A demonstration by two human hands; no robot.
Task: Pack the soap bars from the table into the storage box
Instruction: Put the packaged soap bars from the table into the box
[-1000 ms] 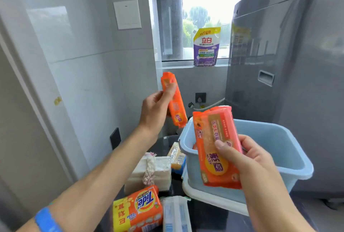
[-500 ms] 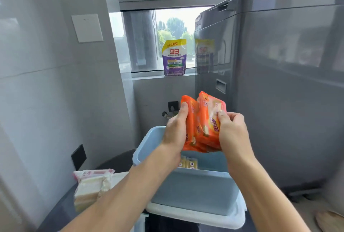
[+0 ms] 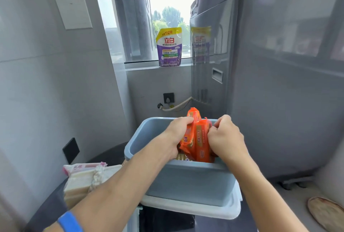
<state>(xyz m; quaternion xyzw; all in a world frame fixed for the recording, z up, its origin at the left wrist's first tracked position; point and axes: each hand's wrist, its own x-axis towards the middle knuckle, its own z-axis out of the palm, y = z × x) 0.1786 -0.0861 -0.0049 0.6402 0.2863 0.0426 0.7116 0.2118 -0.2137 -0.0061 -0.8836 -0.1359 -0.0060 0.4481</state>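
While gripping one orange soap pack (image 3: 189, 135), left hand (image 3: 176, 135) sits over the blue storage box (image 3: 186, 181), fingers curled round the pack's left side. Right hand (image 3: 226, 137) clamps a second orange soap pack (image 3: 202, 144), touching the first, both upright and half inside the box. Box rests on white lid (image 3: 195, 208) at table's right edge. Cream soap stack (image 3: 80, 181) on table's left side.

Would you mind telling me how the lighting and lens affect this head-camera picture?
Head view: the window is blown out bright, backlighting the detergent pouch; the glossy washing machine mirrors that pouch; wide-angle distortion bends the walls; the orange soap bars and blue storage box stay reasonably sharp.
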